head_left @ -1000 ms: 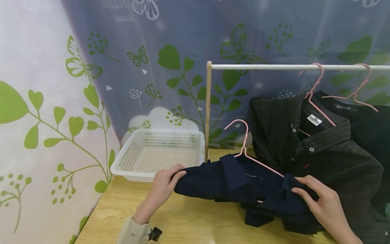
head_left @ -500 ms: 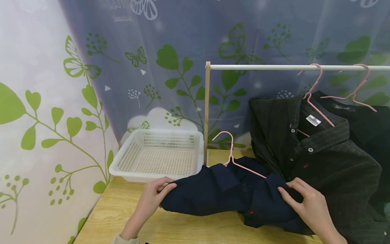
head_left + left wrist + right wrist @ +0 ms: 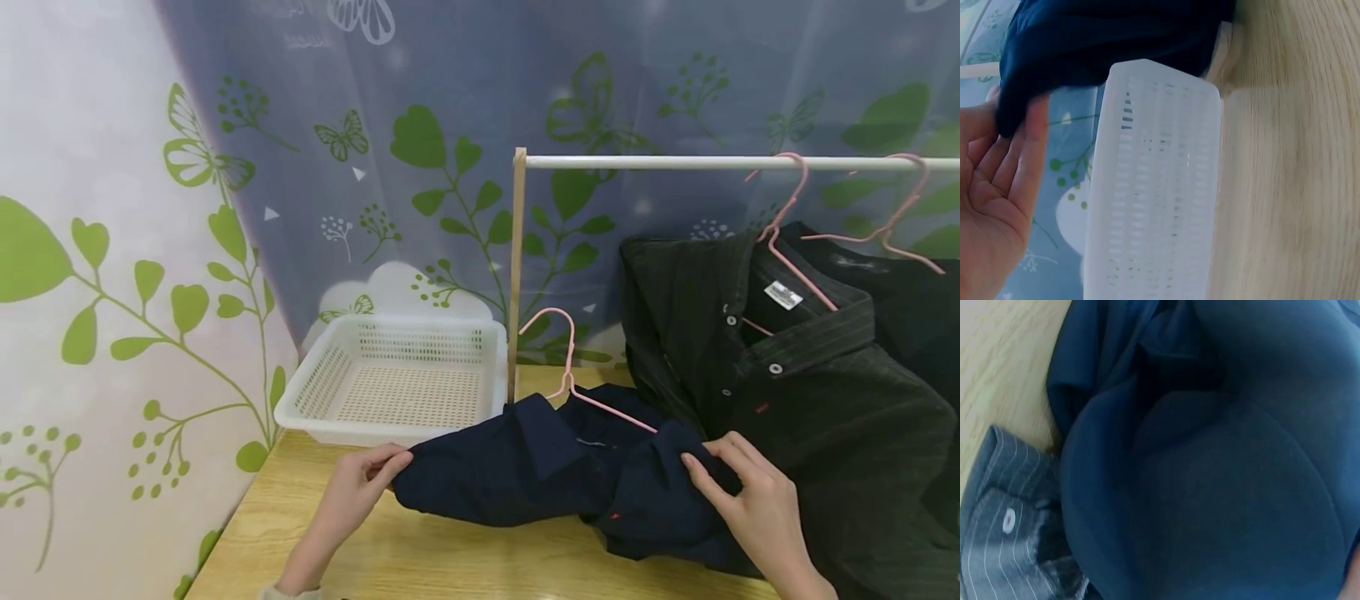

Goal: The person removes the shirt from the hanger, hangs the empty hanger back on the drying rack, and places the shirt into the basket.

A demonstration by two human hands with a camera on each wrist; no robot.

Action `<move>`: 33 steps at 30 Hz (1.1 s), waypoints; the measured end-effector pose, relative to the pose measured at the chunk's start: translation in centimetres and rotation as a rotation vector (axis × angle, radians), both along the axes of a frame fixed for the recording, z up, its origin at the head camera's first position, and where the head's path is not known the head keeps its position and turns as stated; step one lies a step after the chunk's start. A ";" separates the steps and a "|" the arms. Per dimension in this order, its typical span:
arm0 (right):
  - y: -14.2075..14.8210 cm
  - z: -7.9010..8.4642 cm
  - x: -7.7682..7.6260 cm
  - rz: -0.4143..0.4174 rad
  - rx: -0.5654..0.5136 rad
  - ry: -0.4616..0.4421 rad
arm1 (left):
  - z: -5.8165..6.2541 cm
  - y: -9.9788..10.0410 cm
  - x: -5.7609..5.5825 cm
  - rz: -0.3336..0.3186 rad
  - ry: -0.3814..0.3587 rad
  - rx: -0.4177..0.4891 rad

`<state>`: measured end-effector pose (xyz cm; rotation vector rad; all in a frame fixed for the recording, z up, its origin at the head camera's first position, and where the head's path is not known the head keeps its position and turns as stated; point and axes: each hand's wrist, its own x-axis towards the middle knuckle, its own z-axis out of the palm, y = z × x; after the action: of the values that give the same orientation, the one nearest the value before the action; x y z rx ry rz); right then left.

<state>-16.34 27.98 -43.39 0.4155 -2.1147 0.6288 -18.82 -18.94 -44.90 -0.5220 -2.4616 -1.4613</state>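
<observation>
A navy blue shirt (image 3: 495, 479) hangs between both hands above the table, with a pink hanger (image 3: 611, 410) inside its collar, hook upward. At the shirt's left edge, my left hand (image 3: 358, 483) pinches the fabric between thumb and fingers; the left wrist view shows the cloth draped into this hand (image 3: 1000, 181). On the other side, my right hand (image 3: 757, 500) pinches the shirt near its right shoulder. Only a sliver of the right hand (image 3: 1352, 578) shows at the edge of the right wrist view, where the navy cloth (image 3: 1222, 487) fills most of the picture.
A white perforated basket (image 3: 390, 433) stands on the wooden table (image 3: 450, 558) at the left, close behind my left hand. A rack with a wooden post (image 3: 517, 275) and white rail (image 3: 645, 162) carries a dark striped shirt (image 3: 817, 400) and another dark garment (image 3: 911, 292) on pink hangers.
Over the second, the navy shirt and its hanger have shifted left and its left side has been drawn outward and lower. Both hands moved left, keeping their pinch on the fabric.
</observation>
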 end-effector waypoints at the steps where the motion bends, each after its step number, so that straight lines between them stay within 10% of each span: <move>1: -0.1 0.0 0.0 0.006 -0.003 -0.003 | 0.0 0.0 0.0 0.022 0.025 -0.016; 13: -1.4 0.2 -0.5 0.031 -0.002 0.003 | -0.3 1.3 -0.5 -0.051 0.375 -0.149; 33: -2.3 0.9 -0.7 0.037 -0.035 0.041 | 0.5 3.9 -0.7 0.002 0.680 -0.380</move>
<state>-17.03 25.68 -42.50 0.4452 -2.0586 0.6723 -19.57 -15.03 -44.42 -0.9072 -2.1510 -0.6382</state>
